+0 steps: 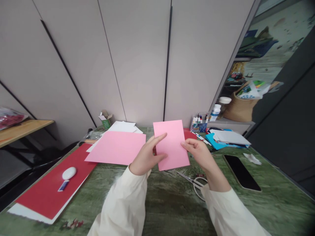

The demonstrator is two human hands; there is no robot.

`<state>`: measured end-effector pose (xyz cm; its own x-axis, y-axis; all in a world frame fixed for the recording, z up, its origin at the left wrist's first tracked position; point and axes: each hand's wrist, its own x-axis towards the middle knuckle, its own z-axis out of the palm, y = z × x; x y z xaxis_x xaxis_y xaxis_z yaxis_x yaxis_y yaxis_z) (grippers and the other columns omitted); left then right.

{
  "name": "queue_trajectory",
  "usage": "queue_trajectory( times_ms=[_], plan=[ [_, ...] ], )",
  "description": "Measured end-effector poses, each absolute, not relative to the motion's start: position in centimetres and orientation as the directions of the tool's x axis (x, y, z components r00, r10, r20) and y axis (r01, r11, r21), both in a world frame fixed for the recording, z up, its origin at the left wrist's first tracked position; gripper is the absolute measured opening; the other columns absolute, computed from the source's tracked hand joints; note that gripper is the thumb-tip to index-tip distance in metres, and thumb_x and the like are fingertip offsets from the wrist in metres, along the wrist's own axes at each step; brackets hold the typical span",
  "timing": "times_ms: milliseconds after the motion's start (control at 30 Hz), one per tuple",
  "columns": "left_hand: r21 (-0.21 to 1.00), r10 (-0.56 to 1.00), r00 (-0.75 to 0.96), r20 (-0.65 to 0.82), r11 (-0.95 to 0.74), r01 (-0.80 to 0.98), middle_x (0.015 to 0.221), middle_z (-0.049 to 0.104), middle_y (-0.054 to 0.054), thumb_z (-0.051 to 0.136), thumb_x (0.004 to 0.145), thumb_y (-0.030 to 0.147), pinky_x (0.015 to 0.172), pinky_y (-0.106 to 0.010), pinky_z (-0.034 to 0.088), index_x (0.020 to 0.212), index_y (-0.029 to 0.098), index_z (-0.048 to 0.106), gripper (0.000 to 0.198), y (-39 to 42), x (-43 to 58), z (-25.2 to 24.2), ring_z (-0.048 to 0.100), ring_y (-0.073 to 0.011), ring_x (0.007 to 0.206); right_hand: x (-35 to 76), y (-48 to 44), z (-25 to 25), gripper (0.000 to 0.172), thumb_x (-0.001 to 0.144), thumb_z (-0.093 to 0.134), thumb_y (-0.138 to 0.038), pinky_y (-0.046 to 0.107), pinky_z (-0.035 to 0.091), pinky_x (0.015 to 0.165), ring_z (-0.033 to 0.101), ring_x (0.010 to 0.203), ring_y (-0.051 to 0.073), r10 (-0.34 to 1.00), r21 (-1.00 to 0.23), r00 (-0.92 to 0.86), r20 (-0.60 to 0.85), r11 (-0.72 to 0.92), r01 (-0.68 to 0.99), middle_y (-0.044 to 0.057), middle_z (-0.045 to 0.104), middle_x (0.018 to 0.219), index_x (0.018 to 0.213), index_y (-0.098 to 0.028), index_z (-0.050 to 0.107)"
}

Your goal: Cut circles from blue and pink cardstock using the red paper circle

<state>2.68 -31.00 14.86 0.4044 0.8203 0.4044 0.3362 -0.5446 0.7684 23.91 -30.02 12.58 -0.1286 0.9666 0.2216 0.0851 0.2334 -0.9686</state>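
Note:
A small pink rectangle of paper [173, 147], possibly folded, is held up above the table between my two hands. My left hand [147, 154] grips its left edge, with the thumb and a finger lying across the front. At the right edge, my right hand [197, 149] pinches the paper between thumb and fingers. Below the paper, partly behind my right forearm, lies a pair of scissors [197, 183] with pale handles. A larger pink sheet [118, 146] rests to the left of my left hand, over several white sheets [123, 126].
Red paper [54, 180] at the left carries a white oval object [69, 173] and a small blue-and-white block [63, 186]. A black phone [242, 172] lies at the right. Behind it are blue and white papers [228, 137] and a pen box [199, 124]. Cabinet doors [137, 59] rise behind the green table [172, 209].

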Motion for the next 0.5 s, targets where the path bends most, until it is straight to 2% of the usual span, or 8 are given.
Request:
queue_trajectory(
  times_ms=[67,167,233,367,500],
  plan=[
    [0.765,0.812,0.405,0.420,-0.557,0.324,0.123,0.046,-0.007,0.059,0.072,0.012,0.087,-0.038,0.043,0.127,0.029,0.043,0.060,-30.90,2.67,14.77,0.047,-0.0221,0.109,23.82,-29.94,12.48,0.026,0.073,0.060,-0.040,0.023,0.035,0.055,0.046,0.055,0.011,0.968,-0.971,-0.115,0.223,0.231,0.060,-0.002,0.053,0.061,0.065,-0.015,0.057],
    [0.750,0.793,0.427,0.434,-0.581,0.316,0.115,0.052,-0.007,0.057,0.073,0.011,0.088,-0.037,0.043,0.113,0.025,0.056,0.043,-30.85,2.81,14.74,0.049,-0.0206,0.107,23.76,-29.76,12.38,0.026,0.072,0.061,-0.039,0.022,0.033,0.054,0.044,0.054,0.010,0.965,-0.969,-0.112,0.239,0.245,0.038,-0.003,0.051,0.060,0.063,-0.015,0.056],
    [0.750,0.790,0.439,0.428,-0.581,0.315,0.114,0.054,-0.007,0.057,0.073,0.010,0.091,-0.037,0.041,0.108,0.024,0.059,0.038,-30.86,2.94,14.72,0.049,-0.0201,0.108,23.78,-29.68,12.36,0.026,0.072,0.062,-0.038,0.022,0.032,0.052,0.042,0.053,0.009,0.966,-0.970,-0.106,0.238,0.242,0.033,-0.003,0.050,0.058,0.062,-0.015,0.056],
    [0.755,0.803,0.425,0.418,-0.567,0.328,0.123,0.051,-0.006,0.059,0.071,0.008,0.099,-0.038,0.034,0.119,0.026,0.050,0.052,-30.79,3.01,14.54,0.044,-0.0192,0.116,23.85,-29.68,12.33,0.026,0.072,0.062,-0.039,0.022,0.033,0.054,0.043,0.055,0.010,0.971,-0.972,-0.083,0.225,0.229,0.049,-0.003,0.051,0.059,0.062,-0.015,0.057],
    [0.764,0.817,0.400,0.415,-0.552,0.334,0.127,0.047,-0.005,0.056,0.073,0.009,0.103,-0.038,0.031,0.123,0.026,0.046,0.053,-30.65,2.75,14.35,0.040,-0.0186,0.120,23.80,-29.62,12.12,0.026,0.074,0.060,-0.039,0.023,0.037,0.058,0.046,0.060,0.011,0.969,-0.974,-0.110,0.222,0.227,0.028,-0.001,0.055,0.064,0.067,-0.014,0.061]
  ],
)
